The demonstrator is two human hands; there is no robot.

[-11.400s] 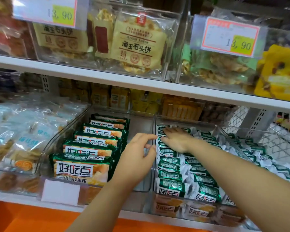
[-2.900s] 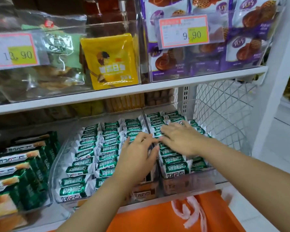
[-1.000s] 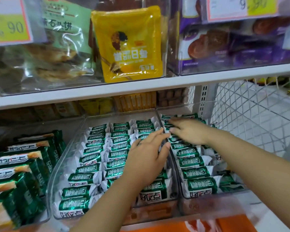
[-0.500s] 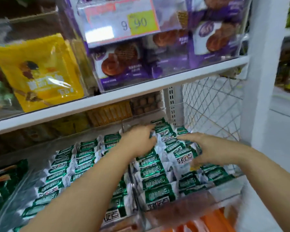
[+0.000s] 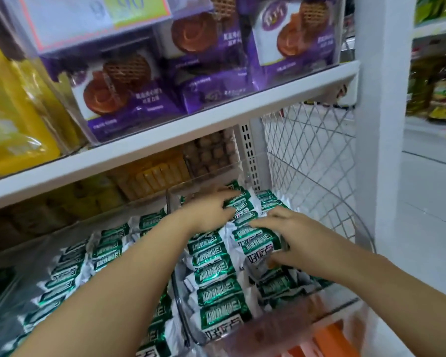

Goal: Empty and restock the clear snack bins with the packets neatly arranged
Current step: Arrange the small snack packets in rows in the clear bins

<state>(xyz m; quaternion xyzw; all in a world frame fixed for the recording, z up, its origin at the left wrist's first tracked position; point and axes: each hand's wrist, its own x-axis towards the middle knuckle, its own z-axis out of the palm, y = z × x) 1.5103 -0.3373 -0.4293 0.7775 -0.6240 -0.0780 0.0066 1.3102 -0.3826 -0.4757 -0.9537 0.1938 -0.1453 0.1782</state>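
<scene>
Two hands work inside the right clear bin (image 5: 281, 328). Left hand (image 5: 211, 211) lies flat, fingers straight, on the rear green packets (image 5: 238, 202). Right hand (image 5: 291, 237) pinches one packet (image 5: 260, 243) between fingers and thumb. The neighbouring bin (image 5: 31, 258) holds packet rows (image 5: 106, 251).

left hand (image 5: 211, 211) moved rightward, packets (image 5: 259, 240) now gripped

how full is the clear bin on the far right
Mostly full: green-and-white packets cover the clear bin from front to back; how deep they are stacked, cannot tell.
</scene>
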